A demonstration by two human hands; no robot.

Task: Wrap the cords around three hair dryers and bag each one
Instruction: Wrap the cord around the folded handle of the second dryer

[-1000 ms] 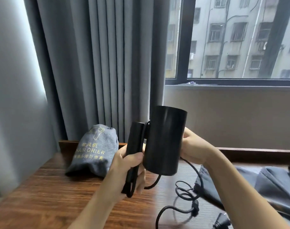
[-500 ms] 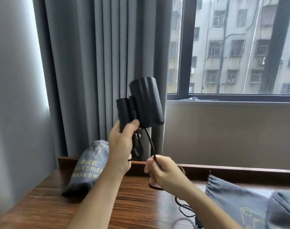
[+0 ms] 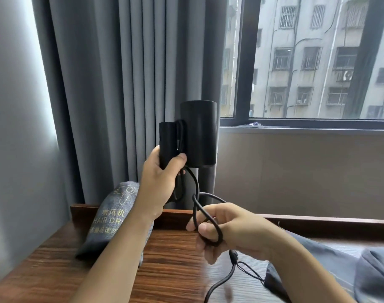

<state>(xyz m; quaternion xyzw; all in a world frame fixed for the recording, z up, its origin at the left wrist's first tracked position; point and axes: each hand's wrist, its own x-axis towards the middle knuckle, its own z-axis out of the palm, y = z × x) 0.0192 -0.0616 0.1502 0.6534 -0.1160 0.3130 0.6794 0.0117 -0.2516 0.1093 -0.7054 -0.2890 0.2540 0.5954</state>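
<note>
- Dark wood grain covers the table point(image 3: 44, 278), which ends at a raised wooden back lip under the curtain and at a bare grey wall on the left.
- The most open stretch of tabletop lies in the middle, between the two forearms; its near edge runs out of view at the bottom.
- One black hair dryer point(image 3: 197, 134) is held up in the air above the table's back edge, in front of the grey curtain point(image 3: 112, 95), barrel upright with the folded handle alongside it on the left.
- The left hand point(image 3: 162, 182) grips that folded handle, thumb curled across its front and fingers wrapped behind.
- One black cord point(image 3: 194, 184) drops from under the dryer, and a few turns of it show in the gap between handle and barrel.
- The right hand point(image 3: 228, 230) sits lower and to the right, just above the tabletop, fingers curled round a loop of the cord; the rest of the cord trails down past the wrist to the table and out of the bottom edge.
- One filled grey bag point(image 3: 112, 215) printed "HAIR DR…" leans against the back lip on the left, partly hidden by the left forearm.
- More grey bag fabric point(image 3: 331, 270) lies at the right edge, with a thin drawstring beside the cord; how many bags it makes up cannot be told.
- The window point(image 3: 307, 62) and its sill stand behind, well above the table.
</note>
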